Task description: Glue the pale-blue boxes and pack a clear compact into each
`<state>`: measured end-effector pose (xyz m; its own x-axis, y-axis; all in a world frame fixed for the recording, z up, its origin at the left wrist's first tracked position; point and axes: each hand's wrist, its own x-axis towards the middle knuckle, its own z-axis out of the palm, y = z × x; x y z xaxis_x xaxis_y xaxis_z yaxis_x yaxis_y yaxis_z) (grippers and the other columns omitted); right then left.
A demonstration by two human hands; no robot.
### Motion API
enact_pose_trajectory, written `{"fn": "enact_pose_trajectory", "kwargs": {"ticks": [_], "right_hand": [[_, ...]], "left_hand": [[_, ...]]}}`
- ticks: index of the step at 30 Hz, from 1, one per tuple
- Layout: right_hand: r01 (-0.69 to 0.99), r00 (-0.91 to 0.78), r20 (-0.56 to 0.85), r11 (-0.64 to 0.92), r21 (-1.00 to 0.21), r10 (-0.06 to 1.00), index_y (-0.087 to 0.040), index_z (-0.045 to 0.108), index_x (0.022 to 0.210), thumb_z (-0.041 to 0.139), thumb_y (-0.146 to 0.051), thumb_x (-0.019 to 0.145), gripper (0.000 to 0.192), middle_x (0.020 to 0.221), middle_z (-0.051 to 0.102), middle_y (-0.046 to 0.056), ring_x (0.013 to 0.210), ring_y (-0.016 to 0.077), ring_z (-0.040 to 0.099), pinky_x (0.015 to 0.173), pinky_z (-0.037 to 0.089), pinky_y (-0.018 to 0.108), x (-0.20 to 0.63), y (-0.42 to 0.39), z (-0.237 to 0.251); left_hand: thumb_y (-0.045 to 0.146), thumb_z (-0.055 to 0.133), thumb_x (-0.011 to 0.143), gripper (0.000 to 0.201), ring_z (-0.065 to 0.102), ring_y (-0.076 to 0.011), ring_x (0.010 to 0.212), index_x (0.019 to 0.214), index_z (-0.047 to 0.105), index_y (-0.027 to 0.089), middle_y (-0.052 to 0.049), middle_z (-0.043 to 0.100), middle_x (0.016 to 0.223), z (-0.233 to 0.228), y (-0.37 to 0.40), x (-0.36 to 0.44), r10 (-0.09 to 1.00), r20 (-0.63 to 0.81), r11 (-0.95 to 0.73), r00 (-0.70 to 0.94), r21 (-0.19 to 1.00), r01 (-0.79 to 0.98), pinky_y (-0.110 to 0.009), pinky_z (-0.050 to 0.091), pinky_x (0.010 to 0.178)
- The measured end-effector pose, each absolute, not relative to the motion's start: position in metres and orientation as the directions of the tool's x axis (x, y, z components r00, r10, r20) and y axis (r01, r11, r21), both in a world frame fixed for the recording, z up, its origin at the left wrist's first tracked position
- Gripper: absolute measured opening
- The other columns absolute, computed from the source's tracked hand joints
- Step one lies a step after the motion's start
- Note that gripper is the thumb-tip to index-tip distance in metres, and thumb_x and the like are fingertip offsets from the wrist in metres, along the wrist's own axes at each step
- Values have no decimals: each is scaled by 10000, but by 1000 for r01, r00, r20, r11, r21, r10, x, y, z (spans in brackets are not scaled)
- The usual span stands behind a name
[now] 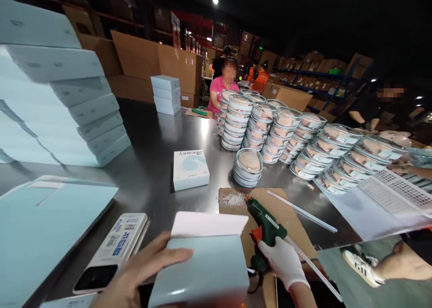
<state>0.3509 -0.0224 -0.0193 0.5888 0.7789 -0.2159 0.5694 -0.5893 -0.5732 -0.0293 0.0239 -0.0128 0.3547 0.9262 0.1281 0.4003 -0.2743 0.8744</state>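
Steel tabletop (151,173) fills a dim warehouse room, with brown cartons and shelving at the back. Nearest the camera, the left hand (141,272) lies flat with fingers spread on the side of a pale blue box (205,265) whose white flap stands open at the top; the hand rests on it without closing around it. Just right of the box, the right hand (283,260), in a white glove, is clamped around the grip of a green glue gun (266,229), its nozzle pointing up and away over a sheet of brown cardboard (286,213) that carries a patch of white residue. A clear glue stick (302,212) lies across the cardboard's far corner. Left of the box sit a phone and a printed card (119,240), and beyond them a large flat blue sheet (43,227). Farther on, a small closed box (191,168) lies alone, near a short stack of round lidded tins (248,166). Behind it, many rows of stacked tins (303,141) stretch to the right. A tall leaning pile of blue boxes (67,96) rises at far left. Across the table sits a person in a pink shirt (219,89).
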Motion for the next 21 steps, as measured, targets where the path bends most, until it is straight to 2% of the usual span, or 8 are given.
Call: {"fn": "enact_pose_trajectory", "kwargs": {"ticks": [3,6,9,12,14,16,19,21], "right_hand": [[302,553,-366,-590,-749,748,-256,522,548,670,-536,687,347,470,554,12,443,207,569,481,444,322,343,-30,-28],[62,468,-416,-498,-865,780,-255,505,604,585,-715,692,475,496,530,-7,423,163,493,458,425,303,335,-47,-26],[-165,369,-337,-296,-941,866,-254,618,716,626,-857,592,616,671,672,56,624,224,644,603,538,353,324,-52,-18],[-411,232,-161,-53,-910,959,-283,724,873,622,-944,497,767,904,764,114,973,338,717,821,586,464,312,-39,-9],[-434,157,-106,-28,-900,982,-291,748,988,677,-895,517,769,984,774,111,1098,371,696,893,578,498,306,-30,-5],[-380,110,-103,-54,-923,989,-284,757,1027,764,-740,605,621,1006,778,95,1104,370,698,920,576,490,300,-27,-2],[-288,46,-105,-87,-954,993,-264,764,978,831,-522,695,388,939,780,65,959,334,733,883,593,471,290,-37,-1],[-235,4,-110,-106,-966,994,-228,742,986,778,-505,806,333,881,761,42,837,258,733,797,613,430,282,-49,-4]], "left_hand": [[410,926,530,616,482,-441,1419,1132,803,380,-74,594,1511,-25,17,-25,926,-93,-61,365,919,390,-537,434,1133],[337,847,579,511,540,-413,1378,1089,813,340,-59,625,1478,-24,21,-23,903,-223,119,368,951,285,-493,482,1093],[179,741,523,566,596,-391,1317,1064,805,332,-13,624,1474,-24,25,-25,878,-301,229,372,947,224,-455,543,1020],[102,672,465,684,509,-391,1403,1096,794,334,4,578,1521,-30,25,-30,880,-335,255,337,932,259,-464,508,1062],[142,720,492,666,459,-393,1444,1129,789,324,-26,588,1514,-35,24,-33,902,-300,211,310,934,288,-471,482,1090],[215,770,546,613,459,-391,1446,1151,785,312,-61,601,1501,-39,23,-33,937,-227,129,266,932,340,-474,465,1109],[256,765,629,518,580,-370,1344,1143,785,319,-82,662,1420,-37,22,-27,977,-86,-7,194,900,435,-459,487,1093],[260,749,666,469,693,-333,1179,1129,782,323,-80,735,1264,-31,20,-19,981,19,-107,191,879,464,-397,575,981]]}}
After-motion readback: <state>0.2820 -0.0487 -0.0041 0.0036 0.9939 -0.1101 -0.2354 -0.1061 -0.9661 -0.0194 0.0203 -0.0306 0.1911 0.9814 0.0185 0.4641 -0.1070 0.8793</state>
